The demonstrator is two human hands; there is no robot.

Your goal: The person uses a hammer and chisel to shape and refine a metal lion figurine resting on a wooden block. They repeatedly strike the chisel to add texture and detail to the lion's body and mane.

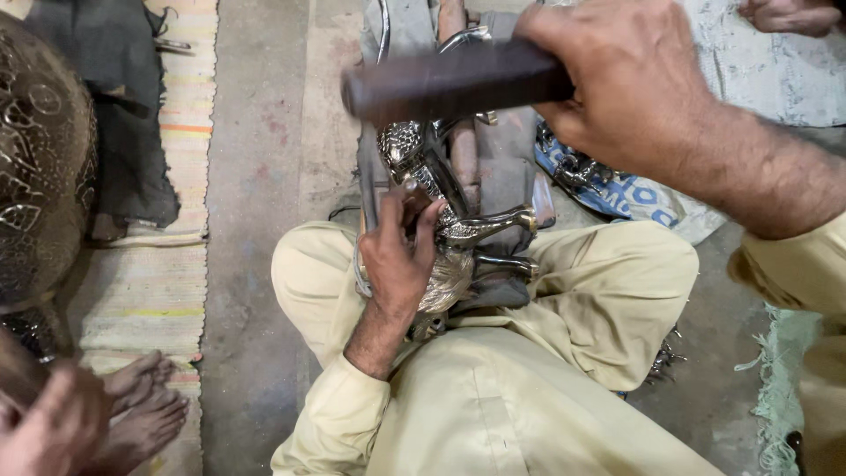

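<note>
Work on the metal bird figure across the lap looks midway: left hand grips its body, right hand, above it, clasps a raised dark mallet, patterned neck apparently done.

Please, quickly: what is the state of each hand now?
Left hand: closed on a small tool against the metal figure.
Right hand: closed, holding a dark block.
</note>
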